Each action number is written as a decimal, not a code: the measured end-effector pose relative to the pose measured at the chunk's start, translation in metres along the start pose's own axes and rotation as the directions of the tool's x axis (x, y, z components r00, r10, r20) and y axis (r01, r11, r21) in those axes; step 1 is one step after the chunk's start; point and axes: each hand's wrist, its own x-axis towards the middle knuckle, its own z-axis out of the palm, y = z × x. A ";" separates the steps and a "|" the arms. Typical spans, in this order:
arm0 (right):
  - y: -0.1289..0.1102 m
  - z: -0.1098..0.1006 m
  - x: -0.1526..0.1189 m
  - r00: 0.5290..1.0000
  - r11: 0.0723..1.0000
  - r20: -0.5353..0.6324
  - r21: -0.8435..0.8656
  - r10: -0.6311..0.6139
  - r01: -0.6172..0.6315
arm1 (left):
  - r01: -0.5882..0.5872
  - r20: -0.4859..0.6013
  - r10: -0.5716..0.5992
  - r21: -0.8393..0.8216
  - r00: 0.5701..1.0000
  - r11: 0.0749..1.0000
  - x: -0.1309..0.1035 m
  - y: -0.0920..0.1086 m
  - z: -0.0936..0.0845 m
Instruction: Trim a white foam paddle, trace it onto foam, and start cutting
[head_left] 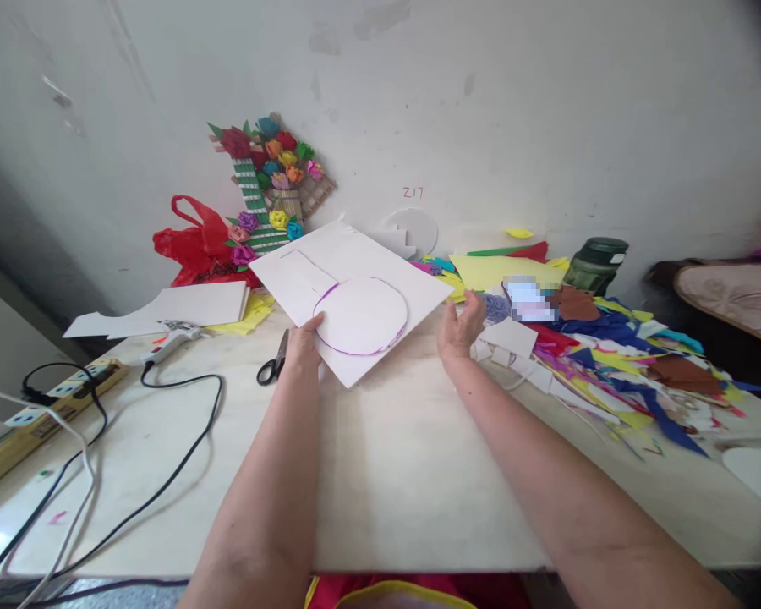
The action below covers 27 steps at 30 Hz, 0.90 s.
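Note:
A square white sheet of card (361, 317) is raised above the table and turned cornerwise to me. A purple-outlined circle and a faint rectangular outline are drawn on it. My left hand (304, 338) pinches its lower left edge, thumb on top and fingers hidden beneath. My right hand (462, 328) is by the right corner, fingers apart and curved, with nothing visibly gripped. Black-handled scissors (270, 370) lie on the table just left of my left hand, partly covered by the hand and card.
At left are a glue gun (176, 340), a power strip (63, 397), looping cords and white sheets (196, 306). A paper-flower decoration (282, 178) and red bag (196, 241) stand behind. Coloured scraps (609, 364), a phone (529, 300) and a green bottle (596, 264) occupy the right.

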 end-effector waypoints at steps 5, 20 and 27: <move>-0.002 -0.006 0.022 0.978 0.981 0.204 -0.191 0.052 -0.012 | 0.133 0.097 -0.147 0.138 0.984 0.981 -0.004 -0.002 -0.004; 0.011 -0.006 0.023 0.911 0.919 0.407 -0.381 0.063 0.106 | 0.164 0.242 -0.275 0.395 0.930 0.904 -0.012 -0.003 0.005; 0.014 -0.010 0.019 0.827 0.809 0.515 -0.571 0.224 0.136 | 0.266 0.198 -0.448 0.578 0.872 0.771 0.003 -0.003 0.009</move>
